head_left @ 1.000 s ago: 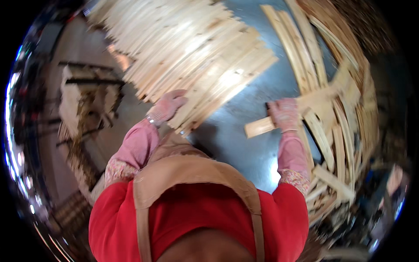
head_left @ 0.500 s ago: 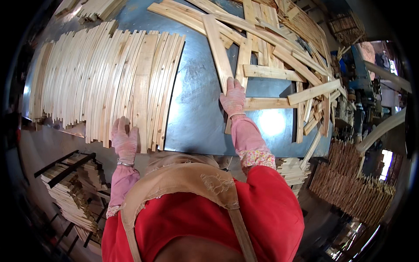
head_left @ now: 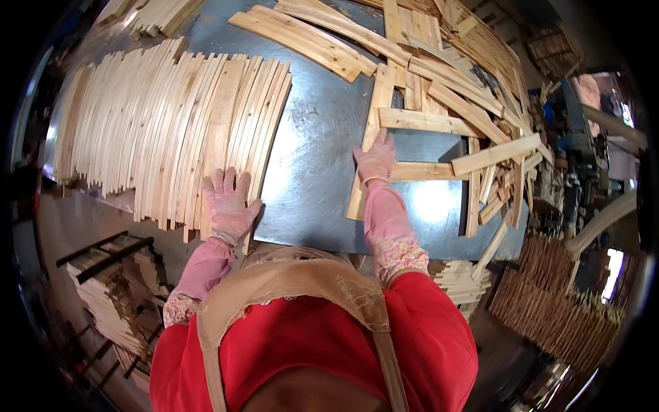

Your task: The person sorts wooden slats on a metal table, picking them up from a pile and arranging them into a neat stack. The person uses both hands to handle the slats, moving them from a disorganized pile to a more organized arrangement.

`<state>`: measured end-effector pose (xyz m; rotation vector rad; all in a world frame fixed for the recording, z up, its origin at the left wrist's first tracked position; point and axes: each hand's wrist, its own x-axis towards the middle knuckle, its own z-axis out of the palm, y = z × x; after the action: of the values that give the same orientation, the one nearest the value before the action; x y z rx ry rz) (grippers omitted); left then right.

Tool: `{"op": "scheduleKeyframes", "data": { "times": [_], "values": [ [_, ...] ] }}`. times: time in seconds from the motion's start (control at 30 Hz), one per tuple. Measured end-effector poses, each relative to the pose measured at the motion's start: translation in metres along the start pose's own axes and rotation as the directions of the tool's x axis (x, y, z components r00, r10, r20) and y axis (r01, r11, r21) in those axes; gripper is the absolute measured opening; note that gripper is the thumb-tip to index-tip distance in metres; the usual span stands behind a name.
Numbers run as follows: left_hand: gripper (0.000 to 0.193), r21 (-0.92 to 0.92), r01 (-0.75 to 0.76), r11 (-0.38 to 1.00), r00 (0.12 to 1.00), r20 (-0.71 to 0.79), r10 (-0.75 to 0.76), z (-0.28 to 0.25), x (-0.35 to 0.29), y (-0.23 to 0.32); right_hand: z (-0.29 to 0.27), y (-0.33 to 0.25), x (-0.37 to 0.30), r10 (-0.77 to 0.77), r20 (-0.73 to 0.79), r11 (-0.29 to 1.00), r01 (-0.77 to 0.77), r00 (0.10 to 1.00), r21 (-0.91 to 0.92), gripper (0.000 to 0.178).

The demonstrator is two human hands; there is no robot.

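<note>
While the left hand (head_left: 231,206) in the head view lies palm down, fingers spread wide, over the near end of a wide board (head_left: 221,120) and the narrow slats (head_left: 262,113) just right of it in the row (head_left: 130,123), the right hand (head_left: 375,161) reaches across a loose board (head_left: 357,196), thumb at its left edge, fingers toward its right. Changed from half a second ago: the slat that slanted up from the right hand is gone from that spot, and the left hand has shifted right along the row. By my read, handling now centres on that loose board, which lies flat and slanted on the tabletop (head_left: 309,137), at the left side of the jumbled pile (head_left: 425,121), a bare strip between it and the row. Left holds nothing I can see, just rests on the row. Right: can't tell if it grips or only touches; palm and board beneath are hidden. Also can't trace where the slat went. Lower layers of the pile are covered; upper edge cuts off several boards. Stack (head_left: 103,295) at lower left runs into shadow.
</note>
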<state>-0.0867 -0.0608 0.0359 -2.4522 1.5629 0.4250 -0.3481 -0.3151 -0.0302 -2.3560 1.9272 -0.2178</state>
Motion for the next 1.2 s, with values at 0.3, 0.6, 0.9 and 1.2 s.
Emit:
{"op": "scheduleKeyframes", "data": {
  "times": [0.3,0.6,0.9,1.2],
  "values": [
    [0.099,-0.081,0.162,0.983,0.981,-0.099,-0.169,0.001,0.007,0.036,-0.029,-0.118,-0.03,-0.393,0.641,0.779,-0.132,0.659,0.613,0.083],
    [0.091,-0.125,0.204,0.971,0.969,-0.112,-0.218,0.019,0.016,0.047,0.003,-0.09,0.225,-0.531,0.088,0.847,0.525,0.843,0.085,0.064],
    [0.096,-0.141,0.126,0.982,0.963,-0.22,-0.155,0.046,0.022,0.036,-0.003,-0.089,0.273,-0.452,0.4,0.89,0.434,0.797,0.139,0.078],
    [0.1,-0.17,0.114,0.979,0.961,-0.232,-0.153,0.048,0.016,0.032,0.054,-0.085,0.203,-0.435,0.109,0.899,0.424,0.894,0.113,0.091]
  ]
}}
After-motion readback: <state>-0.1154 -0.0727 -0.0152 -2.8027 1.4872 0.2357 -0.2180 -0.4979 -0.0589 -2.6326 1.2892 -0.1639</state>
